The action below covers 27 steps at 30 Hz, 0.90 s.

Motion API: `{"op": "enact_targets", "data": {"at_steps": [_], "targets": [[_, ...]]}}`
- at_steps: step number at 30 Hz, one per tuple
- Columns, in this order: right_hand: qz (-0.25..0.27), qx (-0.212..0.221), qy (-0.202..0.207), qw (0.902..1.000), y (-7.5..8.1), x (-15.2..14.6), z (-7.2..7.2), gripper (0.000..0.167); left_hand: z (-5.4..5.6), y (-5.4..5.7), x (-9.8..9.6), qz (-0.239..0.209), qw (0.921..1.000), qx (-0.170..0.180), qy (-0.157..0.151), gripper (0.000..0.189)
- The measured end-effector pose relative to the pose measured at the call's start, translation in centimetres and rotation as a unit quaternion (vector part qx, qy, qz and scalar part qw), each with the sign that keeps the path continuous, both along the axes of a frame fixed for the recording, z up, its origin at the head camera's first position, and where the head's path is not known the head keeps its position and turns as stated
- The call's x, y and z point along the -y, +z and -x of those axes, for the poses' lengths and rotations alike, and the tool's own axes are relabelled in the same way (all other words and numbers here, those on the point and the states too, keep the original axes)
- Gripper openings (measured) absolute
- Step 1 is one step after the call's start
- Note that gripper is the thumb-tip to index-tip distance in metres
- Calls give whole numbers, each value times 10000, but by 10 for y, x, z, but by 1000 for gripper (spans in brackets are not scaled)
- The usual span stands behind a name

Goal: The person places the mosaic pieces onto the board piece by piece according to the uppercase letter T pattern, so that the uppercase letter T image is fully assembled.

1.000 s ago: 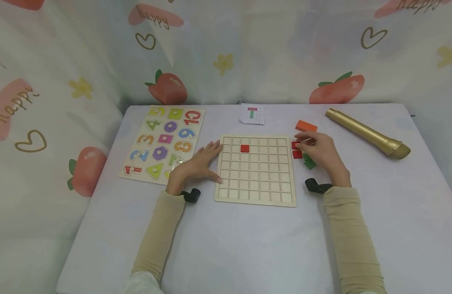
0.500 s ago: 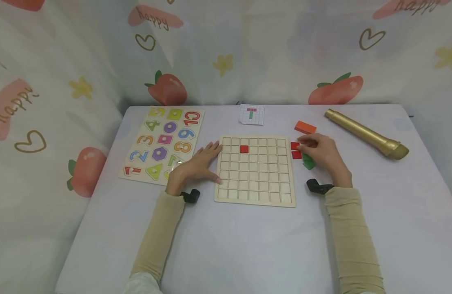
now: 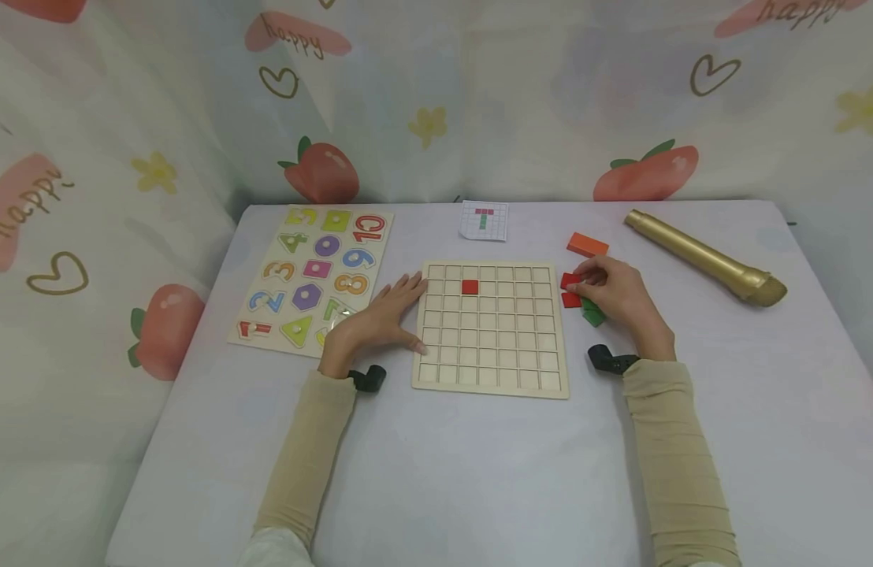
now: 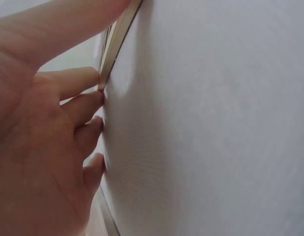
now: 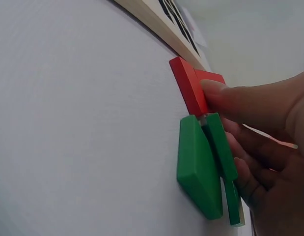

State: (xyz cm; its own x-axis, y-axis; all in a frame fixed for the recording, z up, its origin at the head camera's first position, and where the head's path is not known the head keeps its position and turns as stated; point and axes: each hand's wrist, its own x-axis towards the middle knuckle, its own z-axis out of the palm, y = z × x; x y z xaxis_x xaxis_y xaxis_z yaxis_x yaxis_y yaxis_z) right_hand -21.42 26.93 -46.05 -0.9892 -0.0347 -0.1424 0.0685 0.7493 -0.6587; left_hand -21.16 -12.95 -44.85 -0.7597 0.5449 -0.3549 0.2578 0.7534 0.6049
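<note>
My left hand (image 3: 380, 319) rests with fingers spread at the left edge of a wooden grid board (image 3: 493, 392). In the left wrist view its fingertips (image 4: 95, 93) reach down by the board's side. One red square tile (image 3: 469, 287) sits in a cell of the board's second row. Beyond the board's right edge, my right hand (image 3: 617, 295) pinches a slightly turned red square tile (image 3: 570, 280). A second red square tile (image 3: 571, 300) lies just in front of it. Several green tiles (image 5: 198, 164) lie under and beside the right fingers, partly hidden in the head view.
A number puzzle board (image 3: 269, 349) lies on the left, partly under the left wrist. Behind the grid board is a small card (image 3: 484, 230) with a red and green T pattern. An orange block (image 3: 588, 244) and a gold microphone-shaped object (image 3: 706, 256) lie at the back right.
My right fingers have closed in on the farther red tile, which now sits at a slight turn. The left hand has stayed at the board's edge.
</note>
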Motion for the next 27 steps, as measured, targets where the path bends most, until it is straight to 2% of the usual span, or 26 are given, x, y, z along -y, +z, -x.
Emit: {"op": "enact_targets", "data": {"at_steps": [8, 14, 21, 27], "targets": [[281, -66, -99, 9995, 4, 0, 0, 30, 2, 0, 0, 43, 10000, -68, -48, 119], [697, -213, -247, 9970, 9, 4, -2, 33, 2, -1, -2, 80, 9999, -51, -54, 119], [1892, -246, -203, 9814, 8, 15, -2, 36, 1, -3, -1, 44, 10000, -19, -10, 120], [2200, -232, -75, 9752, 9, 29, -1, 36, 1, -1, 0, 55, 10000, -47, -28, 119]]}}
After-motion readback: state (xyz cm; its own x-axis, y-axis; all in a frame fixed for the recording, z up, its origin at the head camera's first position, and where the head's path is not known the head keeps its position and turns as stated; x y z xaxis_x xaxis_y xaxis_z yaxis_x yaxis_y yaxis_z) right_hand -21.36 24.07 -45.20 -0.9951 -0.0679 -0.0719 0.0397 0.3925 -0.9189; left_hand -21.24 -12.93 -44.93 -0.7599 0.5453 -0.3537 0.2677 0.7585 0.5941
